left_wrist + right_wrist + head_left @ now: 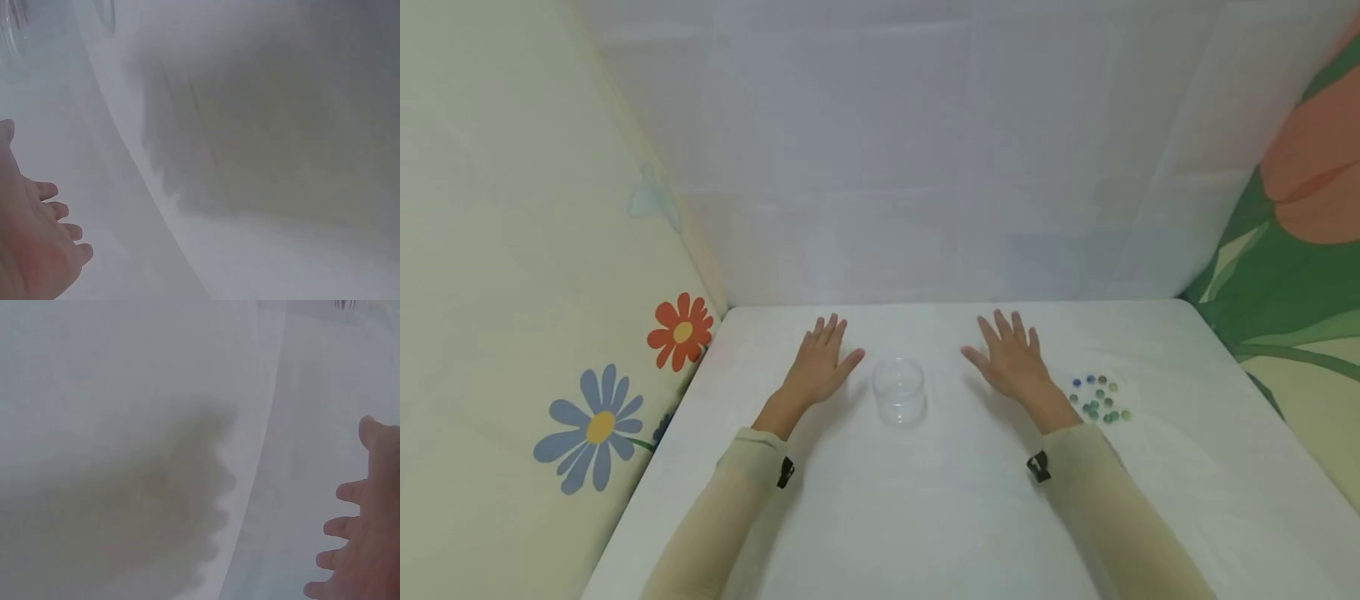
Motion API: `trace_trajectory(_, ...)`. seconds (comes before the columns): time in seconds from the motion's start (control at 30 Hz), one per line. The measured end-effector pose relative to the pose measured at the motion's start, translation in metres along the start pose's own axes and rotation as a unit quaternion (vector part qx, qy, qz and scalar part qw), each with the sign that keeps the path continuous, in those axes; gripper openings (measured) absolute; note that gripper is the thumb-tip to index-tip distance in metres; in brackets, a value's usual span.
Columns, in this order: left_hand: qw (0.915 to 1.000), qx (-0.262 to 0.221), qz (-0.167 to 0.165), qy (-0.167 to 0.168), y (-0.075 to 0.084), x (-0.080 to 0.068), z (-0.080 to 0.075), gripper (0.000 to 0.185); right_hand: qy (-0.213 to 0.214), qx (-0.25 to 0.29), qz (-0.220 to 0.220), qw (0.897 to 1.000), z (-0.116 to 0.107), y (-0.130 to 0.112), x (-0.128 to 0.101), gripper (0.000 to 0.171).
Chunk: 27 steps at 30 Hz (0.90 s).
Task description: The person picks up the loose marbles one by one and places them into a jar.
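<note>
A clear, round container (899, 392) stands on the white table between the two hands. To its left, my left hand (817, 369) is held palm down with fingers straight and thumb spread toward the container. My right hand (1011, 362) mirrors it on the other side, fingers spread and holding nothing. Several glass marbles (1099, 400) in blue, green and brown tones lie loose to the right of the right wrist. In the left wrist view, the container's edge (12, 31) shows at the top left, apart from the left hand (37, 244). Only the right hand (369, 525) and white surfaces show plainly in the right wrist view.
The white table (880, 517) ends at a white back wall (880, 150). At the left hangs a cream cloth with a red flower (681, 332) and a blue flower (597, 428). A cloth with a large tulip print (1300, 275) borders the right side.
</note>
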State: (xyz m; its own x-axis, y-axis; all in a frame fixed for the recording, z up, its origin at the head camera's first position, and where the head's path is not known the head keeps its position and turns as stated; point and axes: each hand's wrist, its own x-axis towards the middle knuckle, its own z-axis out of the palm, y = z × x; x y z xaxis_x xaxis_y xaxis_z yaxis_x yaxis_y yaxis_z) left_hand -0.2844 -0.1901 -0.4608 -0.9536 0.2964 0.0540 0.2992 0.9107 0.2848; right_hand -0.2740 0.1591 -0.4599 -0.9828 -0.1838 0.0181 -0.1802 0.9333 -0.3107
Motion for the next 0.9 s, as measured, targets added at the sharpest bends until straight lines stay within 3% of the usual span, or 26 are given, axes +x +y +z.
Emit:
trace_trajectory(0.23,0.9984,0.008,0.051,0.022,0.015,-0.007,-0.009,0.082,0.018,0.004,-0.018,1.0,-0.008,-0.002,-0.01,0.07)
trace_trajectory(0.47,0.9958,0.022,0.088,0.012,0.026,-0.017,-0.016,0.076,0.03,0.003,-0.038,0.999,-0.008,0.001,-0.018,0.066)
trace_trajectory(0.67,0.9936,0.032,0.108,0.008,0.03,-0.024,-0.017,0.073,0.038,0.011,-0.046,0.998,-0.008,0.009,-0.026,0.062)
trace_trajectory(0.9,0.992,0.041,0.12,-0.001,0.026,-0.031,-0.012,0.084,0.055,0.022,-0.062,0.996,-0.006,0.022,-0.039,0.058)
